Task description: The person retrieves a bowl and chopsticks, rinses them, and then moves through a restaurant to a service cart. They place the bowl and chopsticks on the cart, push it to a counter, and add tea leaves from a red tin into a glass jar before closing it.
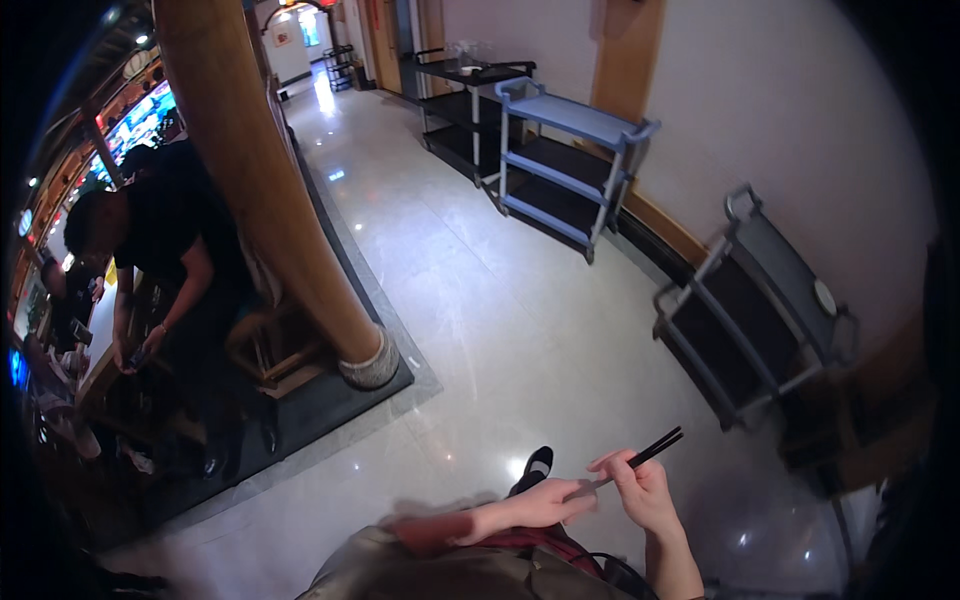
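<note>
A pair of dark chopsticks (660,444) slants up to the right in front of my body. My right hand (646,491) grips them near the middle, and their dark ends stick out beyond its fingers. The paler lower ends run into the fingers of my left hand (546,504), which closes around them. Part of that lower end is hidden by the left fingers. Both hands are at waist height, above the tiled floor (480,300) and close to my dark shoe (538,461).
Along the right wall stand a grey utility cart (780,255) with a pale round dish (825,298), a blue-grey cart (570,112) and a black cart (442,69) bearing clear containers. At left, a person (172,225) bends over a table beside a wooden pillar (262,180) and a chair (292,367).
</note>
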Action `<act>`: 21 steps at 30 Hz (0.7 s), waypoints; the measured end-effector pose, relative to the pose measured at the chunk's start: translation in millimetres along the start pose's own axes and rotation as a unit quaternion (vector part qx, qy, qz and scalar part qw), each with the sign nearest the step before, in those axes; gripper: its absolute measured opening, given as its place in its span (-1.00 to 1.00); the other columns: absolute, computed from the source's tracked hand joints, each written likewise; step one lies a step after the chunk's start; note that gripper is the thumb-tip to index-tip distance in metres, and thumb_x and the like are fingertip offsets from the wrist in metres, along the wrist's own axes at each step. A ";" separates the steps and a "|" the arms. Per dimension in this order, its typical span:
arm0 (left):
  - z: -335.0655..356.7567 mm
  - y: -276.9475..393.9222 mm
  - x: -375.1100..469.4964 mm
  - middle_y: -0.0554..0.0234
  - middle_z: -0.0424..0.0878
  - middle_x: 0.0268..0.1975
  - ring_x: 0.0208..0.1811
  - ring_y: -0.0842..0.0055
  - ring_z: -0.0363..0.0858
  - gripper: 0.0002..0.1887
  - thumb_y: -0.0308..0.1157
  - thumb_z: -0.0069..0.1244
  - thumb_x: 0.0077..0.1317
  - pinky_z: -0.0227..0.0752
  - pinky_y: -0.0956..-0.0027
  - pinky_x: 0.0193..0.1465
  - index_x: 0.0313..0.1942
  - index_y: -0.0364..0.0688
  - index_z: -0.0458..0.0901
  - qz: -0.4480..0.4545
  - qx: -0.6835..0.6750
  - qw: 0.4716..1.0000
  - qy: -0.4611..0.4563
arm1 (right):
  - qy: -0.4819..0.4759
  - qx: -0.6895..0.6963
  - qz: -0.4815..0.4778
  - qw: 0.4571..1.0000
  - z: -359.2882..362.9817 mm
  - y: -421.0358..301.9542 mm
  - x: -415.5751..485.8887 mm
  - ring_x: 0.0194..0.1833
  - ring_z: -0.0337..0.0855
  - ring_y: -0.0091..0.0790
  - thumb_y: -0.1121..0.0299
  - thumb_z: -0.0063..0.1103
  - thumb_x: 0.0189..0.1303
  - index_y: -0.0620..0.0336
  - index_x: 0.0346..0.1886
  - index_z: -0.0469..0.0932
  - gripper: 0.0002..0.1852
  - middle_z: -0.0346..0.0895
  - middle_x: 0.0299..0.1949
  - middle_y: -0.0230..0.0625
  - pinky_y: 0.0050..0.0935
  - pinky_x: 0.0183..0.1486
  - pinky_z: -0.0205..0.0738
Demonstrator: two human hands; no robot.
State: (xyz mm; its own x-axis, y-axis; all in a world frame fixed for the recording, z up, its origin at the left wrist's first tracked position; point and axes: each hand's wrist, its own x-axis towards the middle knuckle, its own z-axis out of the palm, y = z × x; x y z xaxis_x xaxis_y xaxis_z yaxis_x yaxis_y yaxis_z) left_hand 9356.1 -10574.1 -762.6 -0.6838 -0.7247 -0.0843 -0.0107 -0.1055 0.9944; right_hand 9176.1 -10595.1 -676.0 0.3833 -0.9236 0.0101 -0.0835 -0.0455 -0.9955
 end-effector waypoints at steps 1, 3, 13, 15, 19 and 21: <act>-27.8 -2.2 14.4 0.42 0.46 -0.51 -0.45 0.66 0.45 -0.76 -0.23 -0.16 0.52 0.34 0.48 -0.34 -0.15 -0.20 0.56 -0.008 0.009 1.000 0.026 | -0.012 -0.007 -0.005 1.000 -6.3 3.2 35.1 -0.20 0.63 -0.43 0.37 -0.05 0.49 0.34 -0.31 0.56 -0.73 0.66 -0.27 -0.22 -0.43 -0.09 0.52; -86.0 4.0 40.6 0.47 0.43 -0.56 -0.47 0.71 0.41 -0.73 -0.22 -0.20 0.54 0.30 0.51 -0.33 -0.17 -0.18 0.57 -0.025 0.028 0.996 0.076 | -0.035 -0.020 -0.015 0.999 -18.7 6.2 111.4 -0.21 0.63 -0.44 0.36 -0.05 0.49 0.33 -0.32 0.56 -0.71 0.67 -0.29 -0.24 -0.44 -0.09 0.52; -321.5 21.6 87.0 0.50 0.42 -0.49 -0.48 0.78 0.33 -0.78 -0.39 -0.21 0.49 0.18 0.64 -0.42 -0.05 -0.23 0.58 -0.060 -0.129 0.893 0.428 | -0.336 -0.059 -0.003 0.940 53.3 49.8 460.8 -0.18 0.59 -0.52 0.25 -0.03 0.50 0.22 -0.04 0.57 -0.74 0.63 -0.26 -0.40 -0.49 -0.08 0.48; -364.1 27.8 92.0 0.46 0.47 -0.48 -0.48 0.75 0.36 -0.78 -0.34 -0.19 0.50 0.19 0.62 -0.44 -0.07 -0.22 0.58 -0.056 -0.168 0.854 0.489 | -0.385 -0.084 0.012 0.919 73.7 56.1 525.8 -0.28 0.55 -0.60 0.22 -0.06 0.51 0.21 -0.08 0.56 -0.72 0.62 -0.31 -0.43 -0.53 -0.20 0.48; -497.4 22.7 119.7 0.46 0.50 -0.46 -0.50 0.74 0.36 -0.78 -0.33 -0.18 0.50 0.20 0.59 -0.44 -0.05 -0.20 0.59 -0.035 -0.143 0.840 0.522 | -0.357 0.070 0.126 0.923 107.9 65.4 673.3 -0.38 0.53 -0.63 0.22 -0.05 0.52 0.21 -0.13 0.54 -0.74 0.58 -0.38 -0.42 -0.58 -0.29 0.51; -576.5 24.3 144.4 0.49 0.51 -0.45 -0.47 0.74 0.41 -0.77 -0.32 -0.17 0.50 0.27 0.57 -0.40 -0.03 -0.18 0.60 -0.021 -0.061 0.855 0.514 | -0.320 0.052 0.124 0.938 109.3 63.3 745.4 -0.39 0.57 -0.57 0.24 -0.01 0.50 0.27 -0.10 0.53 -0.74 0.59 -0.36 -0.36 -0.55 -0.27 0.54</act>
State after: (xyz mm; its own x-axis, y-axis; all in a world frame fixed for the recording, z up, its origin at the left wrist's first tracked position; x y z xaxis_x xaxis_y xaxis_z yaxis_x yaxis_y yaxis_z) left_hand 9677.6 -11073.9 -787.7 0.3186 -0.9278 -0.1940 0.0995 -0.1708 0.9803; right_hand 9557.1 -11244.8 -741.9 0.8408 -0.4810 -0.2482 -0.1653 0.2084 -0.9640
